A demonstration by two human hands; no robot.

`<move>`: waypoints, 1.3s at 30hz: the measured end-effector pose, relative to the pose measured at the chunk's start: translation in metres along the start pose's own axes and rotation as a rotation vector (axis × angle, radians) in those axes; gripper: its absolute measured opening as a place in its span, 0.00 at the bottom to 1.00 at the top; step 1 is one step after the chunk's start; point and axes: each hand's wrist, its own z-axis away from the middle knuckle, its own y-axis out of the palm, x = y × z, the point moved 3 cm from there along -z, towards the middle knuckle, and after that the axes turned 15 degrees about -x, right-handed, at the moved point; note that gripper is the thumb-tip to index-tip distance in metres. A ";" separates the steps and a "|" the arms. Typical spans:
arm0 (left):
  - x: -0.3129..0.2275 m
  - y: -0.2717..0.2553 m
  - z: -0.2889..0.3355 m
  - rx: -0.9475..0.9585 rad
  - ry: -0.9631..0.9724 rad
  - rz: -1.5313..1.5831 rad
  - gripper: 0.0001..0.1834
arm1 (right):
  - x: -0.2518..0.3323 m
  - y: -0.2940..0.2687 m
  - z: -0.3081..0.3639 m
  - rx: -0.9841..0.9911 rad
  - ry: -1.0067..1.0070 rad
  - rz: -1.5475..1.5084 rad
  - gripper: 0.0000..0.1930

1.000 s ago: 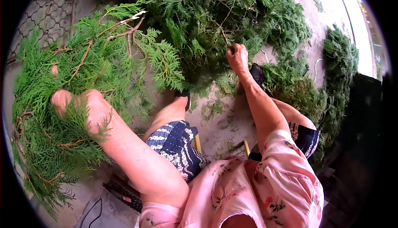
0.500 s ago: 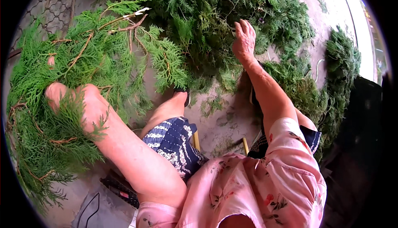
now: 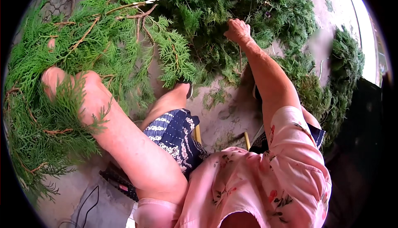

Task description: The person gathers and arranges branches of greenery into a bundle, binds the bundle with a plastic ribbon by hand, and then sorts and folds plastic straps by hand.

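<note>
In my left hand [image 3: 68,83] is a big spread of bright green conifer branches [image 3: 120,64]; the fingers are closed round the stems and partly covered by foliage. Pale cut ends [image 3: 151,1] of these branches point toward the far side. My right hand [image 3: 238,30] reaches out to the dark green pile of conifer cuttings [image 3: 215,6]. Its fingers are curled closed on a branch at the pile's near edge, and a thin brown stem [image 3: 240,58] shows just below the palm.
More cuttings [image 3: 346,64] lie at the right on the grey concrete floor [image 3: 215,112]. A dark bulky shape stands at the right edge. Yellowish bars [image 3: 246,140] show between my knees. At lower left lies a grey sheet [image 3: 105,209] with a black cord [image 3: 88,209].
My right hand has moved left and slightly down onto the pile, and its fingers, raised and apart before, have curled closed. My left hand and its branches stay nearly in place.
</note>
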 end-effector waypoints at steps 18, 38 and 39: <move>0.002 0.001 0.005 0.014 -0.061 0.092 0.04 | -0.042 -0.089 0.031 -0.530 0.437 -0.807 0.06; 0.004 0.009 0.014 0.076 -0.367 0.640 0.07 | 0.061 -0.121 0.051 -0.297 0.508 -1.544 0.09; 0.004 0.010 0.014 0.079 -0.384 0.670 0.08 | 0.067 -0.095 0.049 -0.263 0.531 -1.503 0.09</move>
